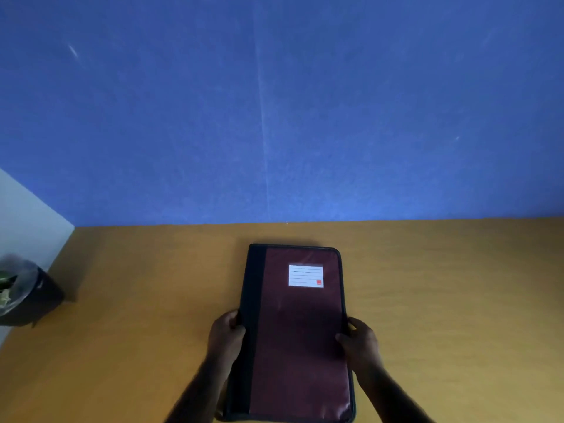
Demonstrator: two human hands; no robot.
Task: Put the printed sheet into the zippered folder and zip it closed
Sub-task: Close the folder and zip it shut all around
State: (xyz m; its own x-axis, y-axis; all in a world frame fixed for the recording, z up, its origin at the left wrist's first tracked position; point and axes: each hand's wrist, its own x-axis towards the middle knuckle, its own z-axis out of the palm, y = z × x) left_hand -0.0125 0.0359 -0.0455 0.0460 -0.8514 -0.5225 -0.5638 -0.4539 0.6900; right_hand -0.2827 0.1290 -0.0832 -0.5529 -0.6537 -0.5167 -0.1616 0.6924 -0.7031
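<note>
A maroon zippered folder (300,331) with a black spine strip and a white label lies closed on the wooden table (442,300). My left hand (225,334) grips its left, spine edge. My right hand (358,340) holds its right edge, thumb on the cover. The printed sheet is not in view.
A blue wall stands behind the table's far edge. At the far left, past the table's left edge, stands a dark bin (27,294) lined with a plastic bag. Bare table surface lies on both sides of the folder.
</note>
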